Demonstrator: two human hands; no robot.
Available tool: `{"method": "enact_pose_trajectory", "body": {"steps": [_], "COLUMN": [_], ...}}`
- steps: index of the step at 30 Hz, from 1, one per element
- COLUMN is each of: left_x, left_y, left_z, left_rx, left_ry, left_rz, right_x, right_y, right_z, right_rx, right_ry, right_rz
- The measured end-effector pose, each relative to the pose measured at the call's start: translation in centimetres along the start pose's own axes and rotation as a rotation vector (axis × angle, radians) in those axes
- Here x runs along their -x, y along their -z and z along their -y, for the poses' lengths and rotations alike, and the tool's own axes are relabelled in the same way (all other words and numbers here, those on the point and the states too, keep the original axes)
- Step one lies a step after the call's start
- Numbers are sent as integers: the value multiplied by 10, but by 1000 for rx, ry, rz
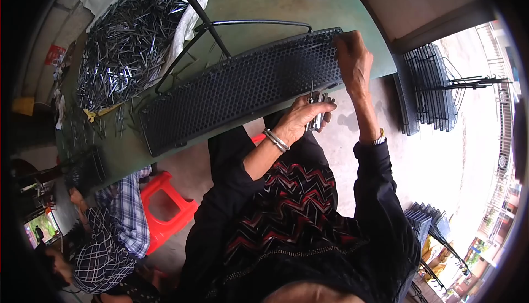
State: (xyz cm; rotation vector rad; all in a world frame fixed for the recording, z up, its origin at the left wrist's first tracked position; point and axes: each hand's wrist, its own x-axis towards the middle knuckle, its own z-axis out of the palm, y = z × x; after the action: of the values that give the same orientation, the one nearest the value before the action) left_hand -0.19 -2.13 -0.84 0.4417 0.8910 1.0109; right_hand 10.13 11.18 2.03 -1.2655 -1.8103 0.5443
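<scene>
A long black perforated metal panel [237, 88] lies slantwise along the near edge of the green table, with a black wire frame [253, 22] standing at its far side. My left hand [300, 118] is closed round a bundle of thin silvery metal strips [318, 120], just off the panel's near edge. Over the panel's right end, my right hand [352, 58] is closed, its fingers curled down at the corner. Whatever those fingers may grip is hidden.
A big heap of dark metal strips [129, 44] fills a white sack at the table's far left. Below the table's left part stands a red plastic stool [165, 209], near a person in checked clothing [104, 248]. Black racks [432, 88] are stacked at the right.
</scene>
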Motion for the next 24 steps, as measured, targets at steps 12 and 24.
{"method": "enact_pose_trajectory", "body": {"steps": [12,24], "left_x": [7,16], "left_y": [1,-1], "left_z": [2,9], "left_rx": [111,509], "left_ry": [1,28], "left_rz": [20,-11], "right_x": [-14,-10], "right_y": [-30,-29], "right_z": [-8,-8], "right_rx": [95,-2], "right_ry": [143,148], "right_rz": [-47,-41]}}
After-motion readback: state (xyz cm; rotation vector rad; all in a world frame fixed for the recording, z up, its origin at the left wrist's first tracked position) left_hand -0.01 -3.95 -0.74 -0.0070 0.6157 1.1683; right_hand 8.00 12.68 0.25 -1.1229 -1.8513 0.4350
